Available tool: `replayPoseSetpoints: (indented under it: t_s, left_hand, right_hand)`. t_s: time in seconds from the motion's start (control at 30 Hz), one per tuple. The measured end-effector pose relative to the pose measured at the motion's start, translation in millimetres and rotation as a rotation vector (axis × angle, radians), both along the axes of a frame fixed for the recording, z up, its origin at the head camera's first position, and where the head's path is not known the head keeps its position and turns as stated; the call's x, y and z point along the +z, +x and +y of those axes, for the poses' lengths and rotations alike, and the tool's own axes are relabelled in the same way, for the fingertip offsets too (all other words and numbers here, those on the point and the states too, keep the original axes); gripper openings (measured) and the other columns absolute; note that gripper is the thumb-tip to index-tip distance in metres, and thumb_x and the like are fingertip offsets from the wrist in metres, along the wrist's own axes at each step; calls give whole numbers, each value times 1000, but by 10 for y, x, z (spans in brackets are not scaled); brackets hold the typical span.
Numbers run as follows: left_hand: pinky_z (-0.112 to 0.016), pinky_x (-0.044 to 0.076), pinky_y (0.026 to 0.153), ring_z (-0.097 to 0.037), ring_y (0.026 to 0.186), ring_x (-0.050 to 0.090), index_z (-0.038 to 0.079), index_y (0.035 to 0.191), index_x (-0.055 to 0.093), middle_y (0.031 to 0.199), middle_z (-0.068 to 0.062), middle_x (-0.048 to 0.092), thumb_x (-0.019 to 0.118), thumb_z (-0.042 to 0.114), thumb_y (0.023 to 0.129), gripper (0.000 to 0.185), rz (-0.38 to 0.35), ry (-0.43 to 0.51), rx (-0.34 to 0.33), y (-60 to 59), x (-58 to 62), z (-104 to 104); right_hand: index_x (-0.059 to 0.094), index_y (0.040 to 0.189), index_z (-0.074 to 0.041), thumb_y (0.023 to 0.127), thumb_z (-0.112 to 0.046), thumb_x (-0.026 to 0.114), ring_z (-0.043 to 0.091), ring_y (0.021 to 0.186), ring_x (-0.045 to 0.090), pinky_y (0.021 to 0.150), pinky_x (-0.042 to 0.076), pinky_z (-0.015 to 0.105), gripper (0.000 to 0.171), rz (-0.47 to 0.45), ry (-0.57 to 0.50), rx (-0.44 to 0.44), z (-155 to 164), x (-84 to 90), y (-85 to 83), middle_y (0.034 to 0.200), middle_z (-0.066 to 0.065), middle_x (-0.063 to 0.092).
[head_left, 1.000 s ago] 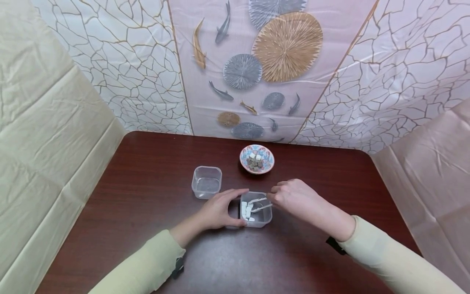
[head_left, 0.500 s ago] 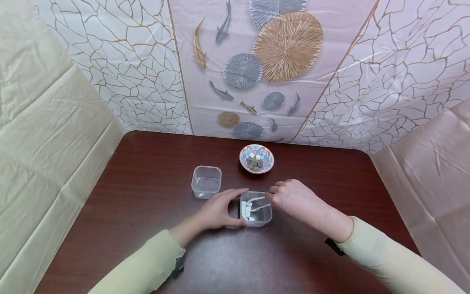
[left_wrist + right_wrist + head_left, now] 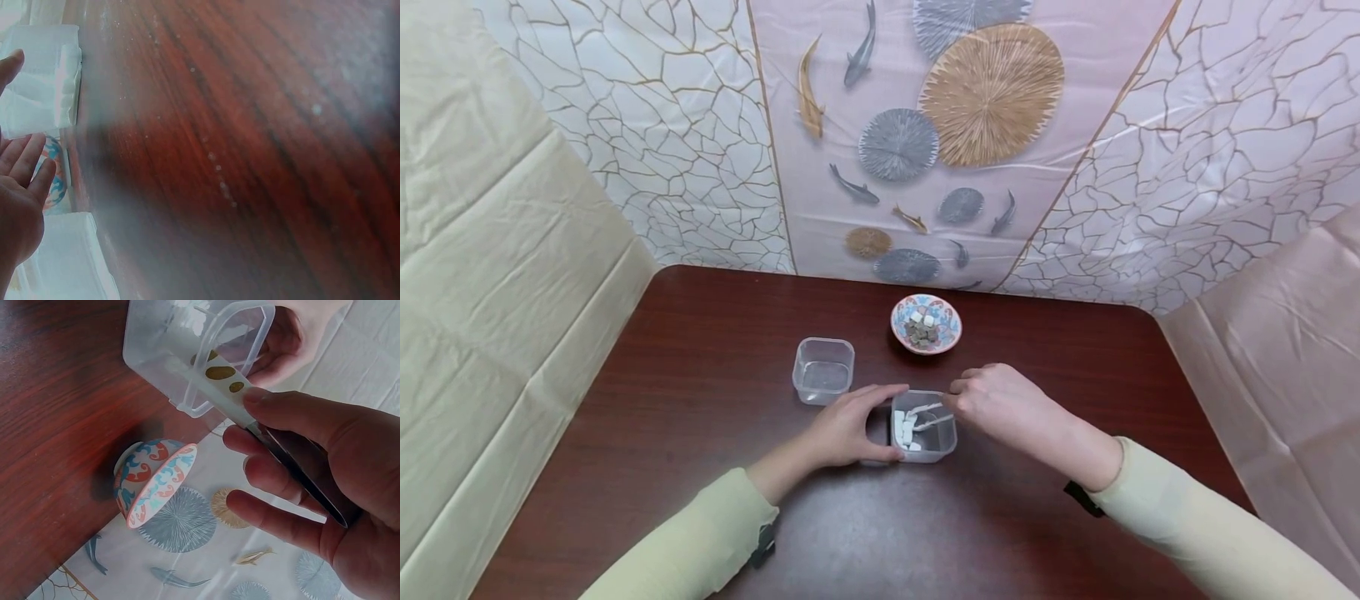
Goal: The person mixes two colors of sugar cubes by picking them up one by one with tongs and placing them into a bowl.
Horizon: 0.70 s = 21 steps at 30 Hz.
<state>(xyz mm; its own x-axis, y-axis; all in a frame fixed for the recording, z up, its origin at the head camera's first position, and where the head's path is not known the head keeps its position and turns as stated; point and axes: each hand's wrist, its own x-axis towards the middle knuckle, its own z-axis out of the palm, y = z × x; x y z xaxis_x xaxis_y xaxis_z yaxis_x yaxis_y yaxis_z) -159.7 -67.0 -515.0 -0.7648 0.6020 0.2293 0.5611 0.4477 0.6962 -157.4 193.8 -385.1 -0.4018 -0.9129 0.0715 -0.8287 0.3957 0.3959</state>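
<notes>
My left hand (image 3: 846,429) holds a clear plastic container (image 3: 934,457) from its left side, thumb near the front corner and fingers at the back corner. Several white cube-like pieces (image 3: 907,429) lie inside, mostly along the left wall. From the right, my right hand (image 3: 1000,404) grips a pair of tongs (image 3: 297,472), a dark metal stretch in the palm and a pale arm with oval holes further out. Both tong arms reach over the rim into the container, spread apart, with the lower tip at the white pieces. The right fingertips are hidden in the head view.
A second clear container (image 3: 823,395), with nothing visible in it, stands behind the left hand. Further back is a patterned bowl (image 3: 952,323) holding brown and white cubes. Patterned cloth (image 3: 700,167) hangs behind the dark wooden table (image 3: 700,350).
My right hand has edged slightly left with the tongs, which stay inside the container. The left hand keeps its place on the container.
</notes>
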Motion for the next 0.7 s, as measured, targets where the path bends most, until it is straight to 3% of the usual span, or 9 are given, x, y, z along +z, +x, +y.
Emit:
replayPoseSetpoints:
  t_s: [0.07, 0.13, 0.33, 0.43, 0.7]
  left_hand:
    - [-47, 49, 114, -26, 138, 59, 13, 157, 54, 150, -8, 63, 94, 38, 79, 91, -19, -12, 10, 20, 54, 13]
    - [-47, 49, 114, -26, 138, 59, 14, 157, 54, 150, -7, 63, 94, 40, 79, 91, -9, -14, 13, 11, 32, 15]
    - [-50, 50, 112, -22, 138, 59, 19, 157, 54, 150, -1, 63, 92, 50, 79, 92, 36, 41, 17, -75, -217, 12]
    - [-49, 51, 111, -22, 138, 59, 20, 157, 54, 151, -1, 62, 92, 52, 79, 92, 49, 47, 11, -95, -258, 8]
    - [-45, 52, 110, -23, 134, 62, 19, 158, 53, 147, -4, 65, 92, 47, 80, 91, 67, 46, 7, -42, -160, 2]
  right_hand:
    - [69, 72, -16, 75, 0, 85, 19, 66, 64, 52, 51, 34, 24, -13, -7, -10, 8, 13, 13, 70, -3, 64]
    - [67, 71, -17, 75, -2, 85, 19, 65, 64, 52, 51, 34, 24, -17, -14, -21, 13, 26, 23, 69, -3, 63]
    - [66, 71, -17, 76, -1, 85, 18, 66, 64, 52, 51, 33, 25, -9, -23, -29, 19, 47, 31, 70, -3, 64]
    - [68, 74, -15, 76, 0, 85, 19, 68, 65, 52, 51, 34, 23, 0, -30, -18, 15, 34, 21, 73, -2, 66]
    - [71, 79, -15, 77, -4, 81, 19, 71, 66, 54, 50, 33, 15, 41, -14, 21, 7, -39, -21, 76, -3, 67]
